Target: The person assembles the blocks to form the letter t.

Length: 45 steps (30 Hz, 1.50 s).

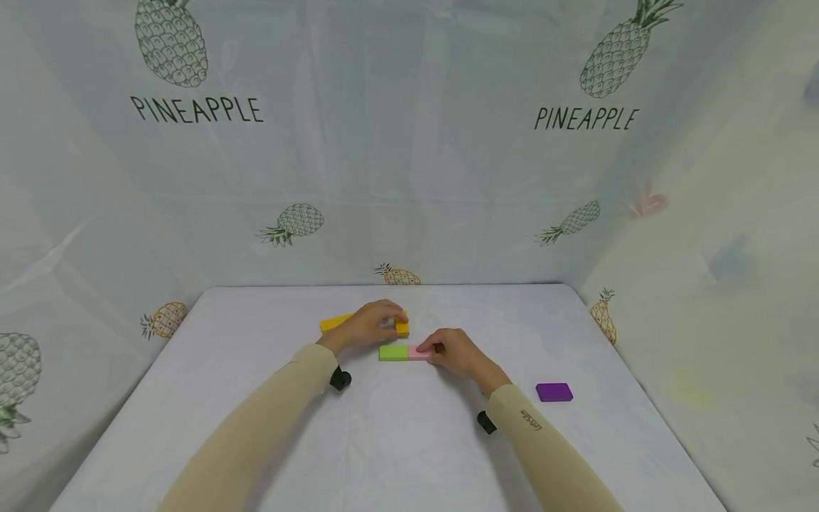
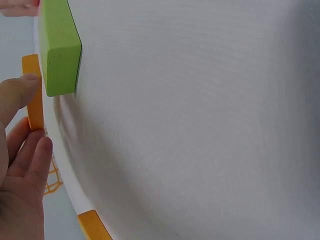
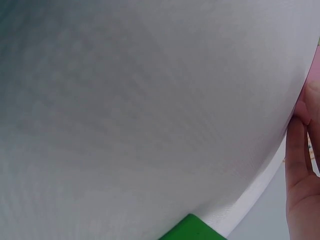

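A light green block [image 1: 393,353] and a pink block [image 1: 417,353] lie end to end on the table. My right hand [image 1: 458,353] pinches the pink block at its right end; the right wrist view shows fingertips on the pink block [image 3: 314,75]. Behind the green block, my left hand [image 1: 367,325] pinches an orange-yellow block [image 1: 402,328] between thumb and fingers. In the left wrist view this orange block [image 2: 35,95] stands beyond the green block [image 2: 62,55]. Another yellow block [image 1: 334,323] lies partly hidden behind the left hand.
A purple block [image 1: 554,392] lies on the table [image 1: 409,441] to the right. A darker green block [image 3: 192,230] shows in the right wrist view, mostly hidden by the right wrist in the head view. A pineapple-print cloth [image 1: 409,142] hangs behind the table.
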Tool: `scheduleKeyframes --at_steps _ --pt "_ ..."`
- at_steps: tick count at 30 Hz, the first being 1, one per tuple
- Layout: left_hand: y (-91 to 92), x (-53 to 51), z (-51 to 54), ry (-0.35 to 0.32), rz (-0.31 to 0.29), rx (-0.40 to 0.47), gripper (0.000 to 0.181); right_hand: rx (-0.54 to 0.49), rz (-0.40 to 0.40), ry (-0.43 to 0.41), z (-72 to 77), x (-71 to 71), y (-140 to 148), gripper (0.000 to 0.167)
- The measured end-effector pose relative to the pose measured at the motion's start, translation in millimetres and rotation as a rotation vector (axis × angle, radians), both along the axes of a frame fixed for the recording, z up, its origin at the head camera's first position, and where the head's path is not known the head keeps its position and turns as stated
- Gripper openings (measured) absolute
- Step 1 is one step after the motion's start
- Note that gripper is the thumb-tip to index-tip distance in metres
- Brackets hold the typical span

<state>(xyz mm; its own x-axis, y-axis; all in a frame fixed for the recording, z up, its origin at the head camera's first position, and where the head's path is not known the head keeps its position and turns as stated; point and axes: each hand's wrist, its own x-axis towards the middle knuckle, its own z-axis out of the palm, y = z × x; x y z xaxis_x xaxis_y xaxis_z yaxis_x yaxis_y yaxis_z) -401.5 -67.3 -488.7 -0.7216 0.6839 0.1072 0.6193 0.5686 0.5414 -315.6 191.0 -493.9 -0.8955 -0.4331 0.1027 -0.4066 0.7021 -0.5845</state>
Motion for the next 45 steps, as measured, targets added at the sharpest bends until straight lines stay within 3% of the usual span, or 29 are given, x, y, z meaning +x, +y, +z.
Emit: scheduleKeyframes --at_steps 11,28,45 --pt "1.9 0.7 -6.8 0.054 -0.074 0.025 0.031 -0.016 0.006 0.009 -3.0 0.5 1.5 0.025" --pt "4.0 2.1 -7.1 0.049 -0.114 -0.01 0.028 -0.013 -0.007 -0.018 -3.2 -0.4 0.9 0.025" --pt "5.8 -0.2 -6.8 0.019 -0.114 -0.02 0.025 -0.021 0.011 0.003 -2.4 0.5 0.2 0.024"
